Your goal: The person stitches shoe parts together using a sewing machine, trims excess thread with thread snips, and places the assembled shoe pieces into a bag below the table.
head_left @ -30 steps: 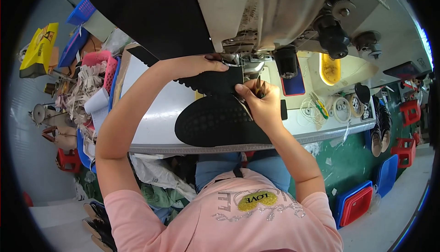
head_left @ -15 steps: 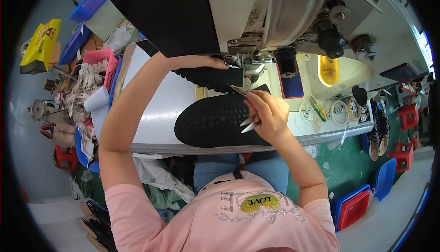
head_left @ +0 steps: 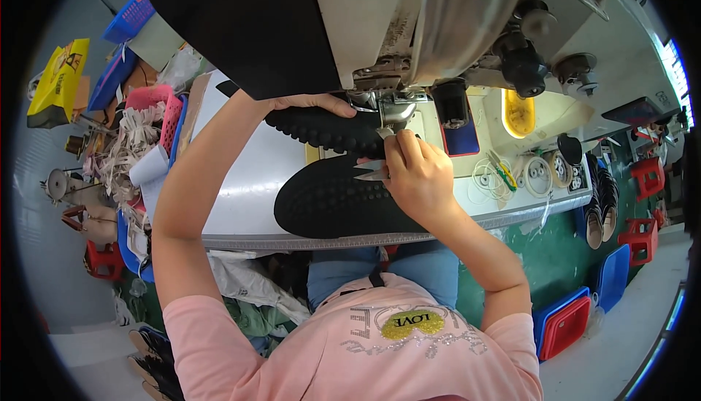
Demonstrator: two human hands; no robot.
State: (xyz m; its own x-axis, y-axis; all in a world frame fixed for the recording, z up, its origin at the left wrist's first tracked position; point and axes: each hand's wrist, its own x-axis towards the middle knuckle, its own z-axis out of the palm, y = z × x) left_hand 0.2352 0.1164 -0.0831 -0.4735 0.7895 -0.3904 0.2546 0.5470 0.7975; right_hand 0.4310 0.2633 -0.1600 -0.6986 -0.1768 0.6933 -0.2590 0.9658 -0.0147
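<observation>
My left hand (head_left: 315,102) reaches under the sewing machine's head and holds a black studded piece (head_left: 325,127) beside the presser foot (head_left: 396,111). The machine hides most of its fingers. My right hand (head_left: 420,175) is closed around a pair of small snips (head_left: 373,170), whose two pale blades stick out leftward below the knuckles. A thin metal tip (head_left: 385,132) also shows at its fingertips, close to the presser foot; its kind I cannot make out. Below, a larger black piece with raised dots (head_left: 321,204) lies along the table's front edge, its right end partly under my right hand.
The sewing machine (head_left: 387,14) fills the top. On its right are a yellow tray (head_left: 519,113), thread spools (head_left: 539,177) and green-handled snips (head_left: 504,172). A pink basket (head_left: 153,100) and white strips crowd the left. Red stools (head_left: 639,243) stand on the floor.
My right hand has moved slightly left and up, bringing the metal tip to the presser foot. The snips' blades have swung up and left. The studded piece has shifted a little left.
</observation>
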